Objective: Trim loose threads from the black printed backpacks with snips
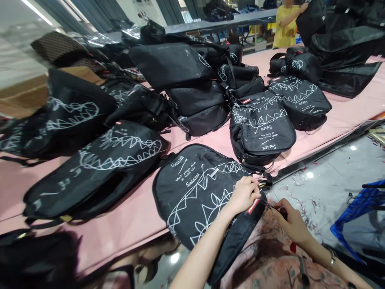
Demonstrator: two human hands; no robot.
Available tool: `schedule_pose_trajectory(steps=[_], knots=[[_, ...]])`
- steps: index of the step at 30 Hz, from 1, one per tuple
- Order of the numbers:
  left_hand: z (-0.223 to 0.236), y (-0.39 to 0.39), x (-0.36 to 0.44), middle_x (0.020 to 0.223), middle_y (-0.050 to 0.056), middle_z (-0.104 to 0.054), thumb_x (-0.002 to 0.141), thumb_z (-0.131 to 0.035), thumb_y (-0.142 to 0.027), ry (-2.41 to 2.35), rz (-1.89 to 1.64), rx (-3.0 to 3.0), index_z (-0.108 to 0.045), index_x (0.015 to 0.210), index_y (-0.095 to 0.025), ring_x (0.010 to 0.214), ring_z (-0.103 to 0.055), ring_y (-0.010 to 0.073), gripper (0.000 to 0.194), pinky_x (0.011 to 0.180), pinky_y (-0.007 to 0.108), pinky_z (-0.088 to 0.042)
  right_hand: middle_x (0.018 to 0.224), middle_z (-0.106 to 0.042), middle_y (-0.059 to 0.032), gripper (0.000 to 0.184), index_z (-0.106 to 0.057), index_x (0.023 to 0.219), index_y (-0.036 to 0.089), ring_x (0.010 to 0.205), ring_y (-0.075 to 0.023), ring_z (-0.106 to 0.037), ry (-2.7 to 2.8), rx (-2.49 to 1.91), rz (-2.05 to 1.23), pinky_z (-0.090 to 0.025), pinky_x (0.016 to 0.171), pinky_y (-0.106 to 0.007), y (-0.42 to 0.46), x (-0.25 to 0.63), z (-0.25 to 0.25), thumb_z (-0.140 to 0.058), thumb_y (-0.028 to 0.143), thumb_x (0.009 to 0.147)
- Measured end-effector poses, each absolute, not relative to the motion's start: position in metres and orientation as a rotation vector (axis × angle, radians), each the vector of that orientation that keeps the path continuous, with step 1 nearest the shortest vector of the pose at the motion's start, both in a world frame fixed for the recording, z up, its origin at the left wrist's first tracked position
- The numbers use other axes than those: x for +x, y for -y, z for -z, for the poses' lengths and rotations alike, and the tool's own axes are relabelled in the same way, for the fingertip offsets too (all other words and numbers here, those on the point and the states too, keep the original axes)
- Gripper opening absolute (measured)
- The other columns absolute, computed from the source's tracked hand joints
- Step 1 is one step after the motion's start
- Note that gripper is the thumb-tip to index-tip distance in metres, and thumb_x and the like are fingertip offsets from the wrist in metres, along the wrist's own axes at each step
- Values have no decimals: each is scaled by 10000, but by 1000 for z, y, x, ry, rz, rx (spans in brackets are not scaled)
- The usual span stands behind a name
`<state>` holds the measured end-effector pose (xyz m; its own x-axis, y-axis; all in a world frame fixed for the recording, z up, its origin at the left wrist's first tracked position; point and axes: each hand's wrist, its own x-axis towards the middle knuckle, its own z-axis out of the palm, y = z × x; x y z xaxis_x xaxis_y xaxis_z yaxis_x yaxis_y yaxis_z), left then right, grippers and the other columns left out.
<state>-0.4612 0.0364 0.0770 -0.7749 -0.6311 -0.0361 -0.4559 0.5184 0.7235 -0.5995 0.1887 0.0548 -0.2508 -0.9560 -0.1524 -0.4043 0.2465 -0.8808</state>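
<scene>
One backpack (192, 188) stretches away from the left hand (247, 193) clutching its edge; the right hand (285, 216) sits alongside, grip unclear.

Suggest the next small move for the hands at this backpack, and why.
I'd probably ease the right hand slightly along the edge of the black backpack, since the right hand is at that edge, while the left hand rests on the bag beside the red label, likely steadying it. What the right fingers hold is unclear.
</scene>
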Motion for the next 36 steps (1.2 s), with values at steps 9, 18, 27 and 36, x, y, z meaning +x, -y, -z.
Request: schedule_pose_trajectory(steps=[9,18,27,36], knots=[[-77,-36,-460,967,22,-594,705,-621,-112,2440,1173,932,-604,617,-155,925,-512,164,99,844,316,-360,625,-493,24,201,-468,843,179,570,-126,-464,-1759,-1342,968,-337,541,-229,-175,-594,-54,-429,375,869],[-73,-37,-462,884,20,-618,733,-591,-125,2292,1169,921,-596,644,-157,876,-552,148,95,820,286,-407,672,-523,7,183,-495,850,172,589,-126,-481,-1682,-1432,990,-335,557,-239,-166,-599,-43,-428,340,877],[-86,-49,-417,1316,102,-400,824,-484,-226,2116,823,1159,-550,1120,-198,1195,-395,219,304,998,409,-323,560,-356,58,297,-471,834,167,472,-62,-312,-1386,-918,1178,-245,444,-185,-174,-620,-32,-529,458,831],[-82,-122,-401,998,69,-544,845,-469,-338,2133,648,1531,-638,708,-186,955,-478,221,265,832,399,-401,450,-269,85,511,-544,792,135,355,-12,-141,-983,-330,844,-89,362,-170,-201,-589,-25,-625,625,667]])
